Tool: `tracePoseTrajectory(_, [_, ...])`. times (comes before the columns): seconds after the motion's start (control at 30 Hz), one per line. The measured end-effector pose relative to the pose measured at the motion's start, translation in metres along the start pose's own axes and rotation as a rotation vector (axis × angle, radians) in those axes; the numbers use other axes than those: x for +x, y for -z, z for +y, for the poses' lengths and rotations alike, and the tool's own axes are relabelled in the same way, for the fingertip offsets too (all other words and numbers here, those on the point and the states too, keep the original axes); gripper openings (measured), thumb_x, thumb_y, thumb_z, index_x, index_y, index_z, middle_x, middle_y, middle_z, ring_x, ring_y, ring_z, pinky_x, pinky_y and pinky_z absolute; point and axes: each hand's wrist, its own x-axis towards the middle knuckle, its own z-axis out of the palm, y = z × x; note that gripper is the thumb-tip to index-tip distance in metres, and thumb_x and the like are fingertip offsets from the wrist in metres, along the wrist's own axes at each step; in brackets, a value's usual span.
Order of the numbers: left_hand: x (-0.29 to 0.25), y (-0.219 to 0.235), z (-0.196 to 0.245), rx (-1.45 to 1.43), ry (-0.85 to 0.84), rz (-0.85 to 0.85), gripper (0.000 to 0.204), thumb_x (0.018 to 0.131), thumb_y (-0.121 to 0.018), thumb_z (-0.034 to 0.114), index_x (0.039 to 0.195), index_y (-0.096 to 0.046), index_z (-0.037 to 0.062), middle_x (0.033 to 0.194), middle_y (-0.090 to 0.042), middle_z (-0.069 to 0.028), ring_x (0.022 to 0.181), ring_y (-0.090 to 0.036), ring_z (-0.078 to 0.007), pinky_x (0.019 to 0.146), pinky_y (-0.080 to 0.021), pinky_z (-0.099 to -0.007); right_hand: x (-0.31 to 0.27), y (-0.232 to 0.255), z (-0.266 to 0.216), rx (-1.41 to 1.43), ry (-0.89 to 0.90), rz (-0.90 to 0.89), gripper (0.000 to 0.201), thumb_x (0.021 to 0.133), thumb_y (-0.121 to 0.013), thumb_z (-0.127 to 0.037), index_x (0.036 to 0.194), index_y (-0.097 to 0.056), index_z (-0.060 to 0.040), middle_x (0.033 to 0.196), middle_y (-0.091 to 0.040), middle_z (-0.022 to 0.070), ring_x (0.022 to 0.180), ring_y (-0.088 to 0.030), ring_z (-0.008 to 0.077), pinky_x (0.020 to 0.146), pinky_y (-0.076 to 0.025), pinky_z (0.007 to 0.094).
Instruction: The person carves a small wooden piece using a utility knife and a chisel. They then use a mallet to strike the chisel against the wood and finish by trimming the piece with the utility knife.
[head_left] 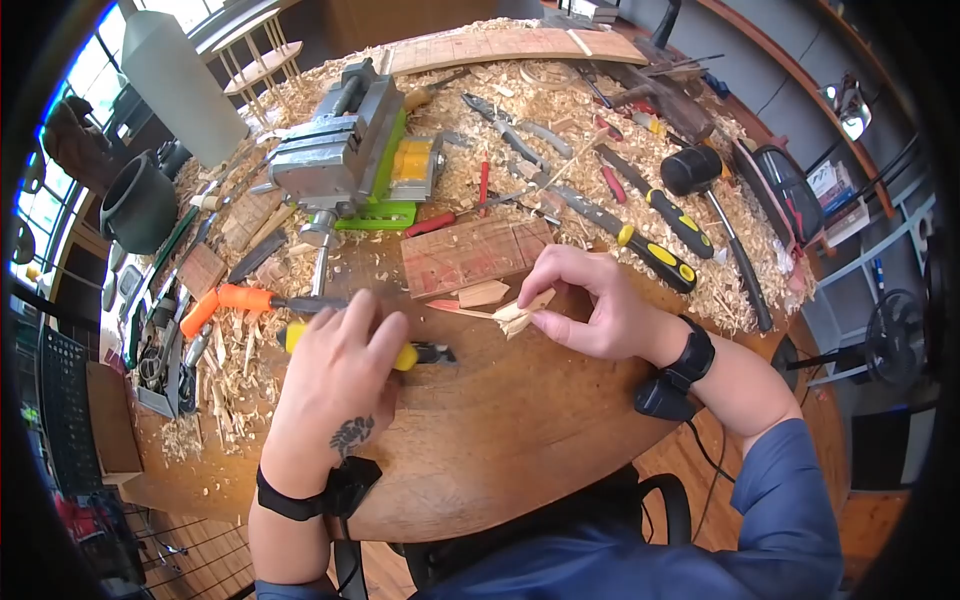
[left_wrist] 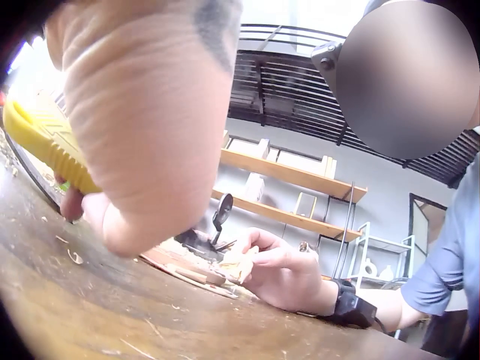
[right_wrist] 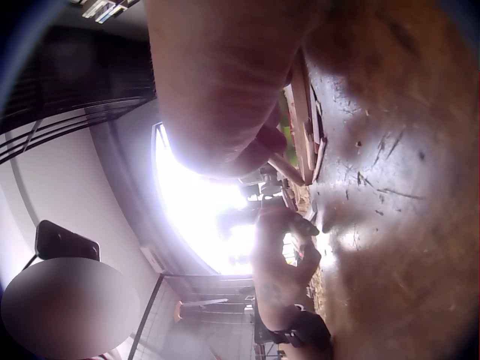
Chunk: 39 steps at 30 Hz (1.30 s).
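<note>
My left hand (head_left: 345,375) curls over the yellow-handled knife (head_left: 405,357), whose dark end points right, low over the bare tabletop. In the left wrist view the yellow handle (left_wrist: 49,142) lies against the fingers. A small, pale carved wood piece (head_left: 515,316) is pinched between thumb and forefinger of my right hand (head_left: 605,305). The same piece (left_wrist: 238,264) shows at the right hand's fingertips in the left wrist view. Just left of it, small wood offcuts (head_left: 482,293) lie before a flat reddish board (head_left: 470,257). The right palm hides the piece in the right wrist view.
Behind the board stands a metal vise (head_left: 325,160) on a green base. Wood shavings surround files (head_left: 655,258), a black mallet (head_left: 692,170) and red-handled tools. An orange-handled tool (head_left: 240,298) lies beyond the left hand. The table's near edge curves before the body.
</note>
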Motion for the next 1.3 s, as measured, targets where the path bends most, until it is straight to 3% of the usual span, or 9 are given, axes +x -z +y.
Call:
tracePoseTrajectory(0.17, [-0.002, -0.001, -0.007, -0.048, 0.027, 0.125, 0.035, 0.071, -0.071, -0.004, 0.103, -0.058, 0.0028, 0.099, -0.055, -0.0173, 0.091, -0.063, -0.0411, 0.08, -0.053, -0.0489, 0.0, 0.004, -0.008, -0.026, -0.043, -0.067, 0.018, 0.088, -0.077, -0.007, 0.106, -0.075, -0.0062, 0.1, -0.074, 0.0061, 0.089, -0.067, 0.0211, 0.08, -0.054, 0.034])
tracePoseTrajectory(0.37, [-0.001, -0.009, -0.002, -0.095, 0.082, 0.065, 0.044, 0.075, -0.067, -0.002, 0.118, -0.058, 0.0006, 0.103, -0.063, -0.0211, 0.099, -0.065, -0.0433, 0.085, -0.053, -0.0506, -0.002, 0.005, -0.012, -0.056, 0.046, -0.103, 0.02, 0.085, -0.076, -0.004, 0.105, -0.076, -0.0056, 0.1, -0.076, 0.0081, 0.095, -0.07, 0.0254, 0.085, -0.057, 0.0364])
tracePoseTrajectory(0.57, [0.001, -0.015, -0.009, -0.071, 0.073, 0.101, 0.05, 0.079, -0.067, -0.004, 0.127, -0.058, 0.002, 0.101, -0.067, -0.0205, 0.101, -0.066, -0.0418, 0.089, -0.053, -0.0481, -0.01, -0.003, -0.016, -0.053, 0.067, -0.043, 0.02, 0.087, -0.083, -0.006, 0.107, -0.077, -0.0079, 0.1, -0.077, 0.0069, 0.086, -0.07, 0.0198, 0.077, -0.054, 0.0313])
tracePoseTrajectory(0.77, [0.007, -0.018, -0.001, 0.013, -0.015, 0.324, 0.038, 0.088, -0.076, 0.005, 0.123, -0.063, 0.002, 0.101, -0.069, -0.0165, 0.098, -0.066, -0.0354, 0.088, -0.054, -0.0449, -0.021, -0.012, -0.013, 0.204, -0.161, 0.175, 0.021, 0.094, -0.083, -0.009, 0.113, -0.077, -0.006, 0.102, -0.078, 0.0006, 0.084, -0.064, 0.0053, 0.072, -0.047, 0.0222])
tracePoseTrajectory(0.87, [0.007, -0.025, 0.014, -0.342, -0.043, 0.436, 0.024, 0.087, -0.082, 0.008, 0.108, -0.073, 0.0014, 0.099, -0.071, -0.0139, 0.095, -0.069, -0.0342, 0.084, -0.056, -0.0412, -0.021, -0.016, -0.018, 0.254, -0.167, 0.201, 0.024, 0.095, -0.084, -0.009, 0.117, -0.076, -0.0047, 0.104, -0.077, 0.0002, 0.083, -0.062, 0.0036, 0.072, -0.048, 0.0207])
tracePoseTrajectory(0.97, [0.007, -0.033, 0.031, -0.591, -0.01, 0.339, 0.032, 0.086, -0.086, 0.01, 0.114, -0.072, 0.0021, 0.101, -0.073, -0.0136, 0.092, -0.071, -0.0313, 0.08, -0.057, -0.0399, -0.025, -0.018, -0.018, 0.296, -0.165, 0.165, 0.025, 0.095, -0.084, -0.007, 0.118, -0.076, -0.0046, 0.106, -0.077, 0.0018, 0.083, -0.063, 0.0043, 0.072, -0.049, 0.0216])
tracePoseTrajectory(1.03, [0.008, -0.042, 0.035, -0.564, -0.066, 0.439, 0.031, 0.085, -0.09, 0.012, 0.11, -0.074, 0.0015, 0.098, -0.074, -0.0125, 0.083, -0.072, -0.0257, 0.073, -0.057, -0.0354, -0.026, -0.021, -0.019, 0.31, -0.15, 0.126, 0.026, 0.095, -0.084, -0.006, 0.119, -0.076, -0.0046, 0.108, -0.077, 0.0026, 0.085, -0.064, 0.0046, 0.073, -0.05, 0.0222])
tracePoseTrajectory(1.2, [0.007, -0.037, 0.047, -0.933, 0.22, 0.258, 0.022, 0.095, -0.084, 0.015, 0.106, -0.076, -0.0026, 0.077, -0.073, -0.009, 0.063, -0.067, -0.0146, 0.062, -0.054, -0.0302, -0.026, -0.019, -0.021, 0.318, -0.136, 0.066, 0.023, 0.095, -0.083, -0.005, 0.117, -0.075, -0.0047, 0.11, -0.077, 0.0033, 0.09, -0.067, 0.0051, 0.073, -0.051, 0.0224])
tracePoseTrajectory(1.3, [0.006, -0.035, 0.047, -0.979, 0.262, 0.138, 0.026, 0.096, -0.084, 0.017, 0.109, -0.077, -0.0043, 0.077, -0.075, -0.0074, 0.065, -0.065, -0.0085, 0.062, -0.053, -0.0274, -0.027, -0.022, -0.019, 0.326, -0.091, 0.06, 0.019, 0.096, -0.083, -0.005, 0.114, -0.075, -0.0049, 0.107, -0.077, 0.003, 0.089, -0.067, 0.0049, 0.072, -0.051, 0.0223])
